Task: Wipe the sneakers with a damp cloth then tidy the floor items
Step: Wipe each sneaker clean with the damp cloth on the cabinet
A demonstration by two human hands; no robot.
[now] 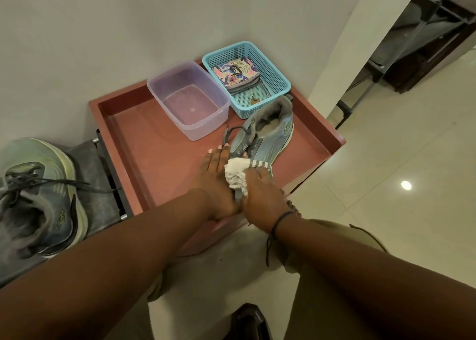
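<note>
A blue-grey sneaker [268, 136] lies on a red-brown tray table [144, 144], heel toward the wall, toe toward me. My left hand [216, 180] rests flat against the shoe's left side and toe, steadying it. My right hand [260, 198] presses a white cloth [237, 171] onto the toe area, fingers closed over it. The toe is hidden under both hands. The second sneaker [38, 200], grey with a pale green sole, sits on a dark low stand at the left, apart from both hands.
A clear plastic tub [188, 100] holding a little water stands behind the shoe. A blue mesh basket [247, 74] with a floral pouch sits by the wall corner. Glossy tiled floor [399, 185] spreads to the right; dark furniture stands at the upper right.
</note>
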